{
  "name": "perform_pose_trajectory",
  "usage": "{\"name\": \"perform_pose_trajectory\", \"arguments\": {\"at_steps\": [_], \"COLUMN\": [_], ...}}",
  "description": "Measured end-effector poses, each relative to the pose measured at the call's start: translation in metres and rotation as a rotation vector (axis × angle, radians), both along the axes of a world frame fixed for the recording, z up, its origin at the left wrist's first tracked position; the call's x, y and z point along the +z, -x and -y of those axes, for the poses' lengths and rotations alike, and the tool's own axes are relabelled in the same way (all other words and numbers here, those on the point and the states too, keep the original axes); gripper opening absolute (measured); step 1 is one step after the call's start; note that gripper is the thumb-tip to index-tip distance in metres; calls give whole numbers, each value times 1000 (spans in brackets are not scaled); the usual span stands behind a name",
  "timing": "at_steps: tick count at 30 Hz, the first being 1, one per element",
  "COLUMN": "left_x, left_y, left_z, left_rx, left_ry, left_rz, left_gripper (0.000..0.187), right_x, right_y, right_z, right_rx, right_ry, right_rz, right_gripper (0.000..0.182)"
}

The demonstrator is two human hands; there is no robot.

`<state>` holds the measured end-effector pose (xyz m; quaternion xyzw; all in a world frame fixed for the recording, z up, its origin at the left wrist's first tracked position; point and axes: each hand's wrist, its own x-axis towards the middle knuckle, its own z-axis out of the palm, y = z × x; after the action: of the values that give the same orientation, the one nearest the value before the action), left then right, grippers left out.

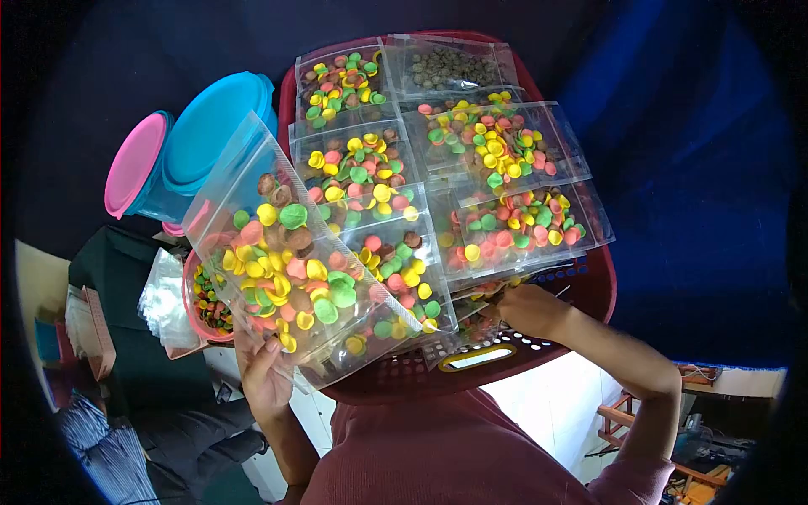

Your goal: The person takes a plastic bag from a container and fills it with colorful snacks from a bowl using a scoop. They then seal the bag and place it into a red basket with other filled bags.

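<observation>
My left hand (263, 377) grips the lower edge of a clear plastic bag (290, 269), thumb in front. Inside the bag are small cupped pieces in yellow, green, pink and brown. The bag is tilted, partly covering another packet (396, 278) behind it. At the basket's near right side, my right hand (530, 311) reaches down among packets with fingers curled; their tips and whatever they hold are hidden. The dark red basket (602, 290) carries several flat packets of the same coloured pieces, such as a packet (505, 147) on the right. One packet (454, 67) at the back holds dark brown pieces.
Left of the basket stand a blue-lidded tub (215, 126) and a pink-lidded tub (135, 164). Below them, a pink bowl (192, 316) holds more coloured pieces, beside a stack of clear bags (164, 290). Wooden furniture (619, 421) shows at the lower right.
</observation>
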<state>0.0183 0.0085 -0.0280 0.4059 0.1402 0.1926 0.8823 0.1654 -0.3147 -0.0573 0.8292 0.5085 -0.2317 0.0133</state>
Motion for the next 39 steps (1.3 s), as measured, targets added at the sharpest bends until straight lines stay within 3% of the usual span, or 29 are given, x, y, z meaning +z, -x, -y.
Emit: {"name": "perform_pose_trajectory", "arguments": {"at_steps": [8, 10, 17, 19, 20, 22, 27, 31, 33, 35, 37, 39], "left_x": [-2, 1, 7, 7, 10, 11, 11, 27, 36, 33, 28, 32], "left_y": [2, 1, 9, 11, 11, 11, -2, -26, -34, -42, -46, -52], "left_z": [5, 7, 7, 6, 7, 6, 16, 41, 58, 70, 85, 93], "left_rx": [-33, -3, -82, -107, -85, -105, -87, -356, -478, -607, -634, -658], "left_ry": [21, 3, -24, -34, -63, -67, -154, -136, -183, -190, -208, -245], "left_rz": [11, -29, 19, 24, 0, -8, -49, -143, -199, -180, -173, -203], "left_gripper": [61, 61, 61, 62, 62, 63, 66, 69, 66, 67, 64, 63], "right_x": [8, 15, 21, 17, 25, 51, 69, 41, 54, 67, 80, 86], "right_y": [3, 1, -6, -12, -11, -6, 5, 7, 1, 3, 14, 28], "right_z": [-4, -8, -7, 0, 3, 10, 33, 43, 43, 46, 39, 33], "right_rx": [-7, -19, -100, -20, -20, -319, -477, -527, -554, -454, -729, -943], "right_ry": [-213, -19, -4, -316, -314, -83, -150, -101, -138, -290, -909, -982], "right_rz": [-39, -14, -121, -178, -175, -317, -186, -75, -274, -235, -520, -770], "right_gripper": [21, 23, 25, 38, 38, 34, 21, 21, 17, 23, 30, 50]}}
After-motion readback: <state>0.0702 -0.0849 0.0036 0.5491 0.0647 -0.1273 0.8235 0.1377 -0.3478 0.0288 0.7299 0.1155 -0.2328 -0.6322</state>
